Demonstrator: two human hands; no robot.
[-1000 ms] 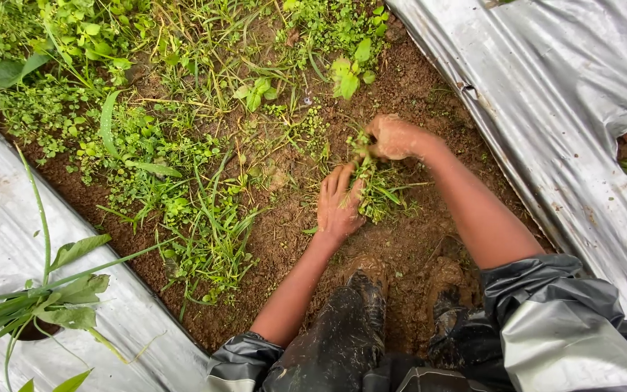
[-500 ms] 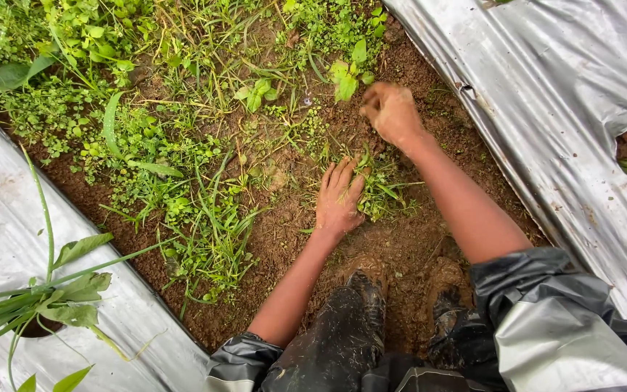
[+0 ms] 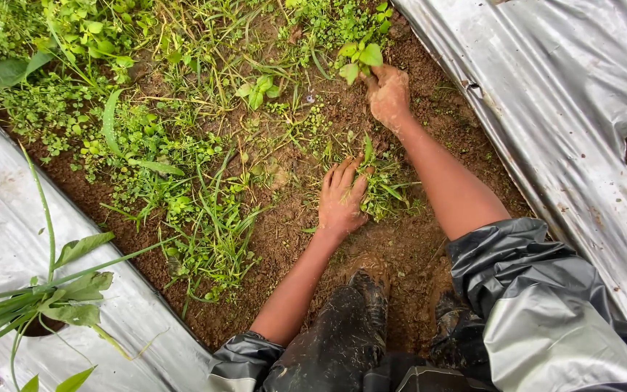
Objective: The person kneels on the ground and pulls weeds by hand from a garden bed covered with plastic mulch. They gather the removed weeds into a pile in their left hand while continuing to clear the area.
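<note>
Between two silver plastic sheets, the soil strip near the boots is lying bare while weeds are crowding beyond; the right hand is closing on a leafy weed, the left hand is resting open on grass.

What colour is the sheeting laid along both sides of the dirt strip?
Shiny silver-grey, crinkled and soil-flecked: the plastic sheeting, best seen at the head view's right.

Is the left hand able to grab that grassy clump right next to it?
Probably yes. The left hand lies flat on the soil, fingertips already touching the clump; nothing lies between them.
</note>
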